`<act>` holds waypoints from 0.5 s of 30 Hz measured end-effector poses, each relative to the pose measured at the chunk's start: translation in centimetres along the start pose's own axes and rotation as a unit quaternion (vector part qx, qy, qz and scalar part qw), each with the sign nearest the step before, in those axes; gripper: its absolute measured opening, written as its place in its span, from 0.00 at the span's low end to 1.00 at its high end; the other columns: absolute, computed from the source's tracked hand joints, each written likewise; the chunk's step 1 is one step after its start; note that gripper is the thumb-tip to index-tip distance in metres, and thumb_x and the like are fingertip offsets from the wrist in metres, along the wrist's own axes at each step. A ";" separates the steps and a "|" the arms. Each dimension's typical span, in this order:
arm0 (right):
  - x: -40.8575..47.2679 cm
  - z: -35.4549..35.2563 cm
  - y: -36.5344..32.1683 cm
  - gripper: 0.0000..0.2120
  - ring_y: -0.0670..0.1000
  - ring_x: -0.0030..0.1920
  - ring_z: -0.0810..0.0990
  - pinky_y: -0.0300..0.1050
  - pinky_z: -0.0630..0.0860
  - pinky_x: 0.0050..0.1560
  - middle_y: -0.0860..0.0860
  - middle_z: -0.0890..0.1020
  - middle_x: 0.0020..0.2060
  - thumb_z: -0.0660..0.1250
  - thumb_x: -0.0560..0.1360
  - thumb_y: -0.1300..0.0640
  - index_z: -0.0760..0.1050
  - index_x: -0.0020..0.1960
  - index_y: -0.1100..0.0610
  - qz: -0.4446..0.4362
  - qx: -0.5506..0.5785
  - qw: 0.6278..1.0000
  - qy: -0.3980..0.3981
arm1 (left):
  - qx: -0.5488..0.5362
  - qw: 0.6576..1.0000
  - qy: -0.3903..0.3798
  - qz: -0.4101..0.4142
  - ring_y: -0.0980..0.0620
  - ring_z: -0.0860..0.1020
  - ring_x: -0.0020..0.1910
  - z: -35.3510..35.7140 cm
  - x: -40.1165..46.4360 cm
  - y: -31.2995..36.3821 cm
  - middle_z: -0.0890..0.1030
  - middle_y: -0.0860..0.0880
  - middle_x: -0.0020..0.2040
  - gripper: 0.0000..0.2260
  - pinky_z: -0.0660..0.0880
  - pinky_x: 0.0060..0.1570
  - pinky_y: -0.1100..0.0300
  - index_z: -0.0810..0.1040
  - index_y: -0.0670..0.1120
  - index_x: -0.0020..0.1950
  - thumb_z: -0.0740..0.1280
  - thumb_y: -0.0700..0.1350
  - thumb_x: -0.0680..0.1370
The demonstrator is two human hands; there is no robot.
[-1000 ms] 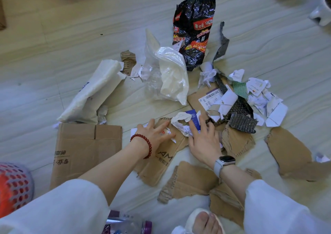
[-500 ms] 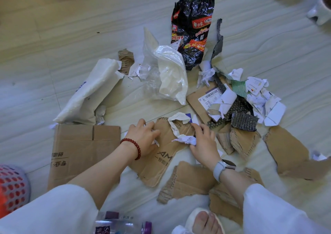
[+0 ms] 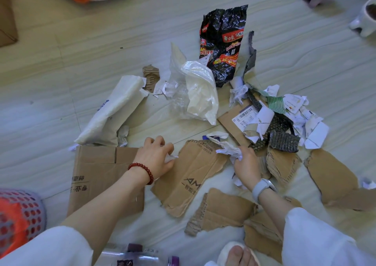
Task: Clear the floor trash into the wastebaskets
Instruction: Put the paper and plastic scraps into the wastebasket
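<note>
The right hand [image 3: 246, 166] had its grip curled round a crumpled white paper scrap [image 3: 228, 150] at centre frame. The left hand [image 3: 156, 158] pinched a small white scrap [image 3: 171, 158] over the torn cardboard piece [image 3: 189, 174]. More trash lay on the floor [image 3: 61, 78] above, and a red mesh wastebasket [image 3: 18, 215] sat at lower left.

Your left hand [image 3: 155, 157] has a bracelet of round dark red beads [image 3: 142, 171] at the wrist, and your right hand [image 3: 247, 167] has a smartwatch [image 3: 262, 188] on a pale grey band there. Both forearms are bare below loose white sleeves [image 3: 50, 247] pushed up near the elbows. Your bare toes [image 3: 238, 255] show in a white slipper at the bottom edge
</note>
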State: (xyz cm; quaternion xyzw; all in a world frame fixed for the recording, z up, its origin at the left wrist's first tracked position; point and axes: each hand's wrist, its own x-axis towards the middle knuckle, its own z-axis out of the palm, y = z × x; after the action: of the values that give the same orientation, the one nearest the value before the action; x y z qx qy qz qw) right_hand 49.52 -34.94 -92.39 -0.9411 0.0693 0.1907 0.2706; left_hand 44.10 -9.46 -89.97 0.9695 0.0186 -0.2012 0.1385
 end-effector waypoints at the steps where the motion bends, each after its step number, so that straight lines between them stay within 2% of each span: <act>1: 0.0 -0.4 -0.1 0.16 0.65 0.52 0.73 0.39 0.58 0.39 0.68 0.72 0.52 0.57 0.71 0.74 0.72 0.57 0.69 0.002 0.009 1.000 0.021 | -0.007 1.000 0.009 0.001 0.45 0.66 0.56 -0.1 0.0 0.1 0.70 0.49 0.56 0.11 0.72 0.45 0.55 0.72 0.50 0.51 0.61 0.56 0.75; 3: -0.3 -1.5 -0.8 0.14 0.65 0.49 0.73 0.37 0.56 0.38 0.68 0.72 0.49 0.57 0.69 0.75 0.73 0.52 0.71 -0.025 0.014 0.998 0.053 | -0.033 0.999 0.026 0.002 0.46 0.66 0.55 -0.5 0.0 0.5 0.70 0.49 0.55 0.11 0.71 0.45 0.55 0.72 0.50 0.51 0.62 0.55 0.74; 6: -0.8 -3.3 -3.3 0.09 0.62 0.47 0.72 0.37 0.55 0.39 0.66 0.73 0.45 0.58 0.68 0.75 0.73 0.43 0.66 -0.102 0.021 0.993 0.058 | -0.089 0.995 0.054 -0.003 0.47 0.65 0.54 -1.8 0.2 1.2 0.69 0.50 0.52 0.11 0.71 0.47 0.54 0.72 0.50 0.50 0.64 0.54 0.73; 9: -1.1 -5.1 -7.7 0.07 0.56 0.46 0.69 0.38 0.56 0.38 0.59 0.71 0.42 0.59 0.70 0.70 0.72 0.42 0.62 -0.168 0.064 0.982 0.064 | -0.143 0.984 0.106 -0.010 0.49 0.65 0.51 -5.5 0.8 1.2 0.66 0.52 0.48 0.09 0.67 0.46 0.59 0.71 0.51 0.48 0.66 0.52 0.71; 11: -1.4 -5.8 -11.3 0.09 0.51 0.45 0.67 0.38 0.56 0.38 0.56 0.71 0.43 0.60 0.70 0.71 0.72 0.43 0.59 -0.211 0.079 0.972 0.062 | -0.171 0.973 0.151 -0.016 0.50 0.65 0.50 -9.0 0.7 0.6 0.66 0.53 0.47 0.09 0.64 0.48 0.60 0.72 0.51 0.46 0.67 0.52 0.71; 15: -3.1 -6.2 -19.4 0.10 0.50 0.45 0.67 0.34 0.59 0.40 0.59 0.72 0.45 0.61 0.69 0.74 0.76 0.48 0.66 -0.315 0.083 0.945 0.032 | -0.178 0.953 0.246 -0.019 0.49 0.66 0.49 -16.6 -2.8 -2.4 0.68 0.52 0.45 0.08 0.64 0.48 0.59 0.73 0.51 0.44 0.70 0.50 0.70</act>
State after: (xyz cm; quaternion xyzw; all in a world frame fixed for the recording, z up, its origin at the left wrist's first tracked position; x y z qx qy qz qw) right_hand 53.19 -21.80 -76.92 -0.8948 -0.2060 0.0591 0.3916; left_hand 47.69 -2.52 -74.91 0.9481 0.1057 0.0480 0.2960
